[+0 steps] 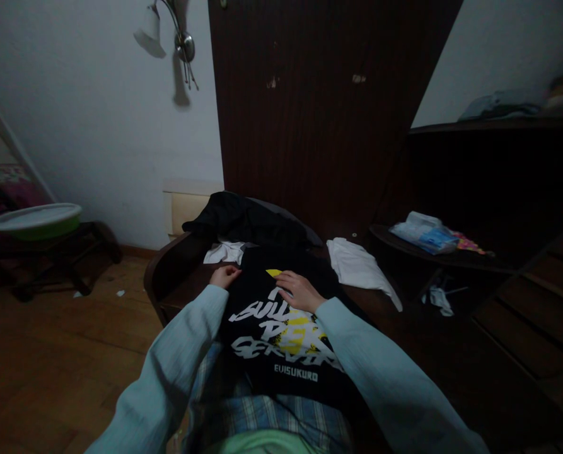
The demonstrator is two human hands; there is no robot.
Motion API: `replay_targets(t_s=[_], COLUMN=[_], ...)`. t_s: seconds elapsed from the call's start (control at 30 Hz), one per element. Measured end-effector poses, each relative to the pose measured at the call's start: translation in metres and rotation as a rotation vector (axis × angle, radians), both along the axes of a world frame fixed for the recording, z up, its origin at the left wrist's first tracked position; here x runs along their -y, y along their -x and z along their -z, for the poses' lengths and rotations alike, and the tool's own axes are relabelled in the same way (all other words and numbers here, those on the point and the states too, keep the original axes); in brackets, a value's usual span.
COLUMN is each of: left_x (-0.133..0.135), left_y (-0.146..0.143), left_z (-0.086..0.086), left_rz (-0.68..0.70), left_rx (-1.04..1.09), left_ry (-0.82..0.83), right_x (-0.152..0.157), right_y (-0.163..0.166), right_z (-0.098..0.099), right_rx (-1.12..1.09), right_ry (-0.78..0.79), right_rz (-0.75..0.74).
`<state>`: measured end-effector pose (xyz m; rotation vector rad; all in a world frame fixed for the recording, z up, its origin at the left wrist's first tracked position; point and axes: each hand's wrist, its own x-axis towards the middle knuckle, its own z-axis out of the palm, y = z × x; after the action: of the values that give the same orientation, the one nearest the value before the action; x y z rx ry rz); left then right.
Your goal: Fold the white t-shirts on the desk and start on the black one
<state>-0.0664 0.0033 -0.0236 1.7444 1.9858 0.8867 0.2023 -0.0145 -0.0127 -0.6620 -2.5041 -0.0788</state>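
Observation:
A black T-shirt (262,372) with white and yellow lettering lies spread out in front of me, its near end by the blue plaid cloth (281,413) at my lap. At the shirt's left edge my left hand (225,276) is closed, fingers gripping the fabric. My right hand (301,291) rests flat on the print, fingers stretched out beside a yellow patch. Behind the shirt is a dark heap of black clothing (248,217). A white cloth (224,252) lies just past my left hand, and a folded white garment (359,266) is to the right.
The dark wooden seat has a curved armrest (161,268) on its left. A corner shelf (404,239) at right holds a blue-and-white plastic package (425,233). At far left, a green basin (42,227) sits on a dark stool. A wall lamp (151,31) hangs above.

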Motion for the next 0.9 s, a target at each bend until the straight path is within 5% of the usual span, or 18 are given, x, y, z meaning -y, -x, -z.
replay_targets(t_s=[0.6,0.9], left_x=[0.006,0.003], left_y=[-0.007,-0.026], left_z=[-0.005,-0.033], left_rz=[0.009,-0.006], left_rx=[-0.119,-0.378], left_ry=[0.068,0.248], right_x=[-0.001,-0.002], right_y=[-0.001,0.001], right_z=[0.002,0.006], right_rx=[-0.021,0.018], right_ry=[-0.003,0.102], right_rz=[-0.036,-0.001])
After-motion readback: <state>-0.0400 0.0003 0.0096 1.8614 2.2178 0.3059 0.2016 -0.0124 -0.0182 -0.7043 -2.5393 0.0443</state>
